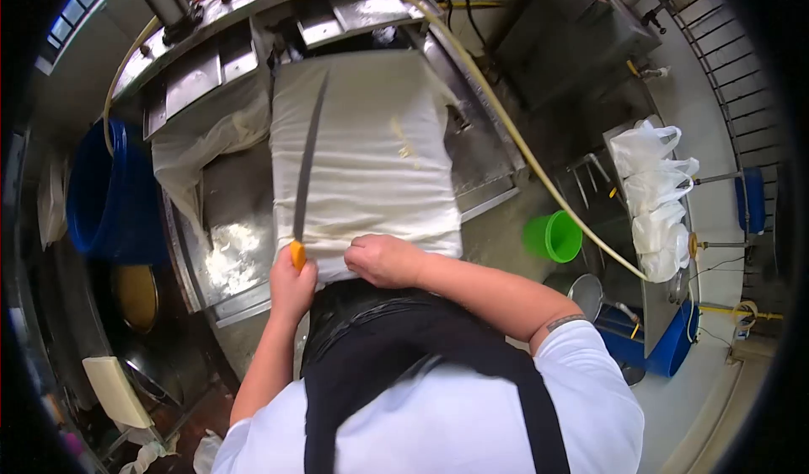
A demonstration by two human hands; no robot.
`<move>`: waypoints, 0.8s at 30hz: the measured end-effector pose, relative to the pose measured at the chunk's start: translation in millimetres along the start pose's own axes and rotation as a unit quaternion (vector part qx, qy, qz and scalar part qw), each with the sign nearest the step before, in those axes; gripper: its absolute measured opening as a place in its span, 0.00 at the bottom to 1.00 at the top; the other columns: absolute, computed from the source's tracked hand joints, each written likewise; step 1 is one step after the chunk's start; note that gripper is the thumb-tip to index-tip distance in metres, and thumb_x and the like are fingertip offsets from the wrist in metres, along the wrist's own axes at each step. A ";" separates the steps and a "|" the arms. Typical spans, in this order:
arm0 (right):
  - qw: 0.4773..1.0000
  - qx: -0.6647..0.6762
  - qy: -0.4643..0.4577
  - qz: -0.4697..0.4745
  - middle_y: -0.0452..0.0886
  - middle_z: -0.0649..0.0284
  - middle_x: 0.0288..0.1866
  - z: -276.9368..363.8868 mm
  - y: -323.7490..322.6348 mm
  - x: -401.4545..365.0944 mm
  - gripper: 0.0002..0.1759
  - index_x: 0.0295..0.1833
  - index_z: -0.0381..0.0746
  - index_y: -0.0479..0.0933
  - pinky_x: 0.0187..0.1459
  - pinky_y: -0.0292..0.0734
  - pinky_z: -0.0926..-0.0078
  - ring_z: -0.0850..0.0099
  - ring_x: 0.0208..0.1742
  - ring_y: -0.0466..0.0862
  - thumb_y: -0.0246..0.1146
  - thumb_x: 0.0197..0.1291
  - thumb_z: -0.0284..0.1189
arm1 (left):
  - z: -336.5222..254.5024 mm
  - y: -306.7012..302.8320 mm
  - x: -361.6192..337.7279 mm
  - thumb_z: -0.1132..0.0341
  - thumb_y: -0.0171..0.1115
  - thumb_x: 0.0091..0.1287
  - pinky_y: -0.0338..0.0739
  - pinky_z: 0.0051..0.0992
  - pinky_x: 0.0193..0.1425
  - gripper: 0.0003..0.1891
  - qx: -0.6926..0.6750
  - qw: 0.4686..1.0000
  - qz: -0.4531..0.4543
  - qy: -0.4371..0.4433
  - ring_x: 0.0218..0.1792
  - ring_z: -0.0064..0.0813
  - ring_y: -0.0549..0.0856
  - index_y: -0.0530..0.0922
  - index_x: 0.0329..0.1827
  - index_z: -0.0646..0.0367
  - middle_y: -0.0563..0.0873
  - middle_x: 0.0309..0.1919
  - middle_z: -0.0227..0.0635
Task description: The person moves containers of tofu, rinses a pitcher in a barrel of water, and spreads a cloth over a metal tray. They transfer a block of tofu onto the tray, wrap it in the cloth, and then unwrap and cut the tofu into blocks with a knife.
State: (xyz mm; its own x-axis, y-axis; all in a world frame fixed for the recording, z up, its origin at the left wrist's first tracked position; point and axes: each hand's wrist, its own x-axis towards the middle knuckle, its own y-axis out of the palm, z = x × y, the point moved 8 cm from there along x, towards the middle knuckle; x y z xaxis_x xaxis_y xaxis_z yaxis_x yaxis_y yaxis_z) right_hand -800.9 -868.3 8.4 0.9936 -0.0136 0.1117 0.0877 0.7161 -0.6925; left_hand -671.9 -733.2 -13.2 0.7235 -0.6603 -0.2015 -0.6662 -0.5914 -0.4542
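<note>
A long knife (309, 158) with an orange handle (297, 255) points away from me, its blade lying along the left part of a white cloth-covered slab (362, 137). My left hand (292, 284) is closed round the handle at the slab's near left corner. Beside it, my right hand (379, 259) rests at the near edge of the cloth with its fingers curled in; whatever they pinch is too small to make out. Small pale yellow crumbs (405, 149) lie on the cloth toward the right.
Under the slab is a metal table (227, 213) with loose cloth (190, 158) at its left. A blue barrel (114, 196) stands left. A green bucket (554, 236), a yellowish hose (514, 128) and white plastic bags (653, 196) are on the right.
</note>
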 end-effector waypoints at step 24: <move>0.794 0.448 0.303 -0.277 0.86 0.65 0.32 -298.3 -117.8 -47.7 0.21 0.43 0.36 0.85 0.39 0.79 0.65 0.71 0.31 0.82 0.67 0.72 0.45 | -111.5 163.8 -75.4 0.57 0.66 0.77 0.77 0.33 0.29 0.18 -0.058 0.981 0.012 -0.184 0.24 0.28 0.80 0.76 0.51 0.66 0.81 0.25 0.37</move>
State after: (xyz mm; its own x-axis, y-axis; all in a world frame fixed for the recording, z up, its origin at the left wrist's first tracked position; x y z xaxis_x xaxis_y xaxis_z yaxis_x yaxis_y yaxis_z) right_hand -837.5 -1160.2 -127.9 0.6952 -0.6385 -0.3302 0.7077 0.6885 0.1585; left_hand -855.6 -831.9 24.3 0.7098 -0.4746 -0.5205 -0.6839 -0.6415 -0.3476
